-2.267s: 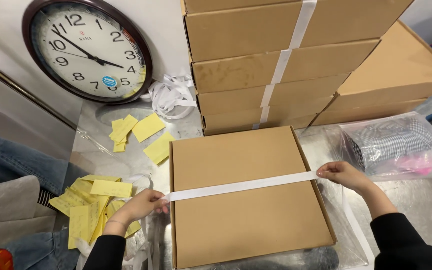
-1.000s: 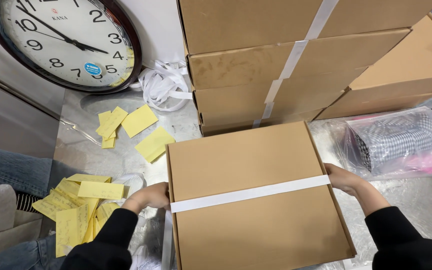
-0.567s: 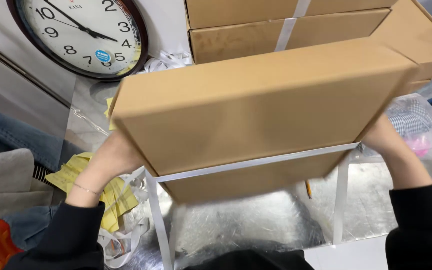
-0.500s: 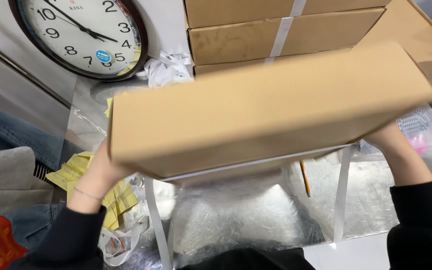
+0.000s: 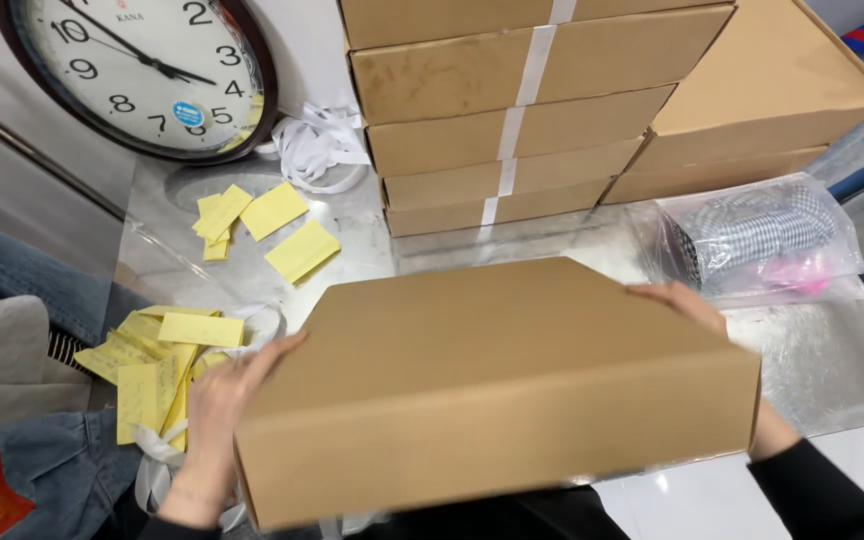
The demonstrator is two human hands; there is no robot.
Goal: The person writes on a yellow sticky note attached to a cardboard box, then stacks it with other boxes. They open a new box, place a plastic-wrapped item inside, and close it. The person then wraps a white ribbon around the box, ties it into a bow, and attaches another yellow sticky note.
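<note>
I hold a flat brown cardboard box (image 5: 492, 370) just above the table, its near side tipped towards me. My left hand (image 5: 220, 410) grips its left edge, fingers laid along the side. My right hand (image 5: 687, 305) clasps the far right edge, with the wrist hidden behind the box. No white strap shows on the faces of the box that I can see.
A stack of strapped brown boxes (image 5: 522, 110) stands at the back, with another brown box (image 5: 762, 100) to its right. A clear bag with checked fabric (image 5: 762, 240) lies at right. Yellow paper slips (image 5: 252, 225), loose white strap (image 5: 317, 145) and a round wall clock (image 5: 142, 65) are at left.
The box lay flat with a white strap across its top, then was lifted and turned over. It has now come down lower and the strap is out of sight.
</note>
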